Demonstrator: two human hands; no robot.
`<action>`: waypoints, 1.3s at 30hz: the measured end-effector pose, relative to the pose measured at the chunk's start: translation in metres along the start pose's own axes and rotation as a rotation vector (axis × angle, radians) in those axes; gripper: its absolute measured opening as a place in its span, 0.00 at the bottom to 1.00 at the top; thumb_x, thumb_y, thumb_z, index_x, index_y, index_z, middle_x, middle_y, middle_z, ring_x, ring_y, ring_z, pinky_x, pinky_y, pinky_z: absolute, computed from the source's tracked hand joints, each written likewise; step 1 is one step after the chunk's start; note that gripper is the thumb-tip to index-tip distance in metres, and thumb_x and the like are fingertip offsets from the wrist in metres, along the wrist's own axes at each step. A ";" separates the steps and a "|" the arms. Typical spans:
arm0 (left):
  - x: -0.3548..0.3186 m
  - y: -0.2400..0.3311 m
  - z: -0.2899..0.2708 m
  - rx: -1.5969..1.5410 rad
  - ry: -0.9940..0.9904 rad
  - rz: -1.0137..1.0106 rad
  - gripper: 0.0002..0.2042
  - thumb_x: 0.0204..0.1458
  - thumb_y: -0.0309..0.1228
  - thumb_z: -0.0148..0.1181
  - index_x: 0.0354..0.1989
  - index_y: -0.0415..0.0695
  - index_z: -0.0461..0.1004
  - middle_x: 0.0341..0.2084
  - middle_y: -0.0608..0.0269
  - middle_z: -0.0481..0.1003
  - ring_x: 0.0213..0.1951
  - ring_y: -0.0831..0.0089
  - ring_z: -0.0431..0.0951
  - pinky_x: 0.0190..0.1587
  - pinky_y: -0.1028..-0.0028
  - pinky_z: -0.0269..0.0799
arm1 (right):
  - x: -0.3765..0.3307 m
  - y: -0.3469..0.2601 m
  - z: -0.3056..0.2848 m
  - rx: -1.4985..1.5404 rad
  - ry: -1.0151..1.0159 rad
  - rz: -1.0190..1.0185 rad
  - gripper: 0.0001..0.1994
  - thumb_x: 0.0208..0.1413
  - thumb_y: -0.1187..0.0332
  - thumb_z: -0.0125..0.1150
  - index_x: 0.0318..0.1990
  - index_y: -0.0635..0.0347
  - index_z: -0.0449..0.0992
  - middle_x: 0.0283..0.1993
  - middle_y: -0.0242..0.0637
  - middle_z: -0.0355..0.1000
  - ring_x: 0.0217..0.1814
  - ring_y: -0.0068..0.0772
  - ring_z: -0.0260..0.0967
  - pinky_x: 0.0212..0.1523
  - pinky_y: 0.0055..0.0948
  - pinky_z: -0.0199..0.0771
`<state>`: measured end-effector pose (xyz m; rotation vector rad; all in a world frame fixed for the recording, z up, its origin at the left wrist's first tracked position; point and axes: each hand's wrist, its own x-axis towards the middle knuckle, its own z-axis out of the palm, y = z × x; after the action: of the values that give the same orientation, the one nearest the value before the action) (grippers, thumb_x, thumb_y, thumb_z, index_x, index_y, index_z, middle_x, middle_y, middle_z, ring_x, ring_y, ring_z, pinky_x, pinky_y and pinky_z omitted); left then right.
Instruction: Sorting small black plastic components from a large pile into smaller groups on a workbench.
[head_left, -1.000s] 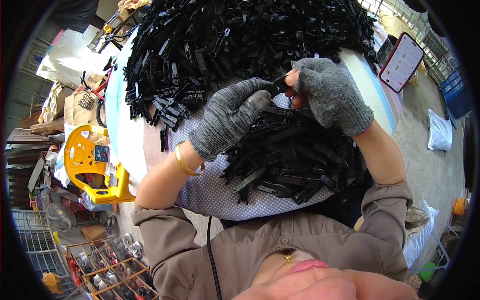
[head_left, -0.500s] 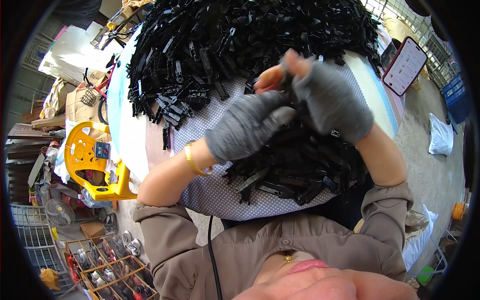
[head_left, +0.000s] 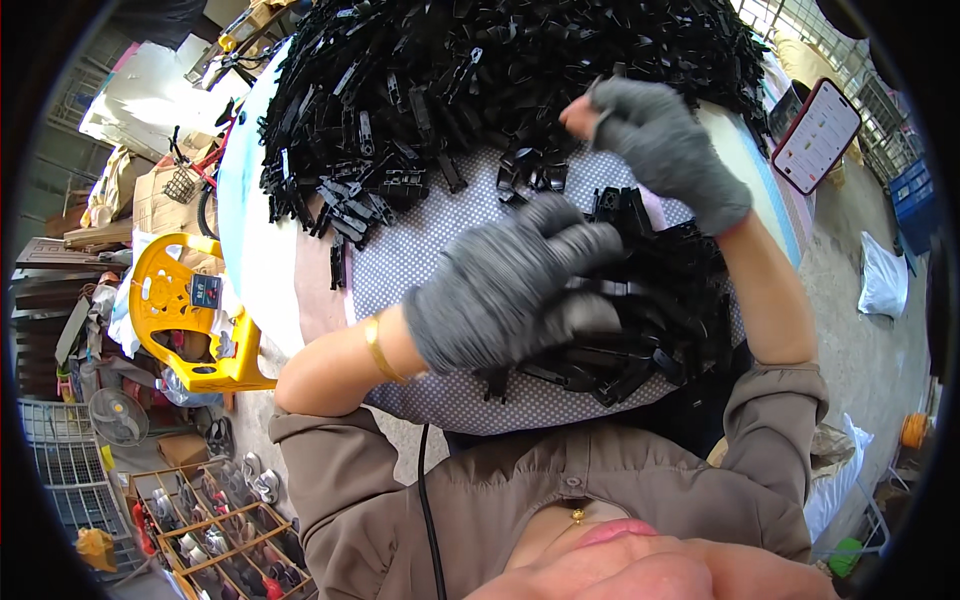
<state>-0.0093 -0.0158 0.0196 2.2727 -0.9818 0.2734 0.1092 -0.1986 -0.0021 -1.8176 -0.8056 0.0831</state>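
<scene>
My left hand (head_left: 515,280), in a grey fingerless-looking glove, hangs over the nearer heap of black plastic clip-like parts (head_left: 670,350). Its thumb and fingers are apart, with black parts visible in the gap, and motion blurs them. At the near edge of the large pile of similar black parts (head_left: 400,90) is my gloved right hand (head_left: 665,150). Its fingers are bent together with bare tips pointing left; anything between them is hidden. A few black parts (head_left: 535,172) lie on the dotted tablecloth (head_left: 420,260) between the two heaps.
A phone (head_left: 815,135) with a lit screen stands at the table's right edge. On the left is a yellow plastic chair (head_left: 235,370) bearing a small dark device (head_left: 206,291). A black cable (head_left: 428,500) runs down my front. A shoe rack (head_left: 225,530) stands lower left.
My hands were close together over the cloth and have parted. The left has come down over the nearer heap; the right has moved up toward the large pile.
</scene>
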 end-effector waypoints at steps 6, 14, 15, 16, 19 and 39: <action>-0.010 -0.076 -0.049 0.582 -0.196 -0.456 0.11 0.54 0.39 0.51 0.39 0.49 0.76 0.31 0.57 0.74 0.35 0.65 0.76 0.39 0.68 0.73 | 0.004 0.008 0.018 -0.655 -0.206 -0.119 0.10 0.50 0.64 0.59 0.39 0.56 0.77 0.32 0.37 0.70 0.38 0.35 0.70 0.42 0.32 0.70; 0.005 -0.081 -0.018 0.919 -0.319 -0.699 0.19 0.53 0.45 0.51 0.49 0.48 0.67 0.38 0.54 0.71 0.40 0.58 0.74 0.40 0.62 0.72 | -0.007 0.006 0.018 -0.901 -0.158 -0.116 0.11 0.50 0.60 0.57 0.31 0.60 0.72 0.30 0.40 0.68 0.37 0.41 0.69 0.38 0.37 0.69; 0.002 -0.087 -0.017 0.949 -0.301 -0.704 0.18 0.52 0.42 0.52 0.48 0.47 0.67 0.35 0.53 0.72 0.39 0.58 0.75 0.41 0.62 0.72 | -0.009 0.004 0.017 -0.908 -0.138 -0.108 0.10 0.49 0.63 0.57 0.32 0.60 0.72 0.30 0.40 0.68 0.37 0.42 0.69 0.39 0.37 0.69; -0.001 -0.090 -0.017 0.950 -0.299 -0.702 0.18 0.52 0.42 0.52 0.48 0.47 0.67 0.35 0.53 0.72 0.39 0.58 0.75 0.41 0.62 0.72 | -0.011 0.003 0.014 -0.917 -0.117 -0.100 0.08 0.49 0.65 0.58 0.32 0.60 0.72 0.31 0.40 0.69 0.37 0.42 0.69 0.40 0.37 0.69; -0.004 -0.094 -0.023 0.815 -0.206 -0.656 0.16 0.51 0.34 0.53 0.48 0.45 0.66 0.35 0.51 0.73 0.38 0.57 0.75 0.41 0.62 0.72 | -0.013 0.000 0.003 -0.743 -0.183 0.032 0.08 0.47 0.69 0.58 0.34 0.61 0.72 0.32 0.42 0.70 0.39 0.44 0.69 0.42 0.37 0.69; 0.006 -0.071 -0.020 -1.148 -0.017 -0.678 0.16 0.55 0.34 0.53 0.48 0.38 0.70 0.23 0.66 0.74 0.22 0.85 0.71 0.21 0.88 0.64 | -0.018 -0.015 0.003 0.131 -0.042 0.123 0.11 0.51 0.75 0.55 0.43 0.61 0.74 0.38 0.33 0.73 0.42 0.22 0.69 0.45 0.24 0.70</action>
<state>0.0468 0.0299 0.0044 1.3756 -0.1742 -0.4918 0.0872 -0.2037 0.0042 -1.7445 -0.7005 0.2493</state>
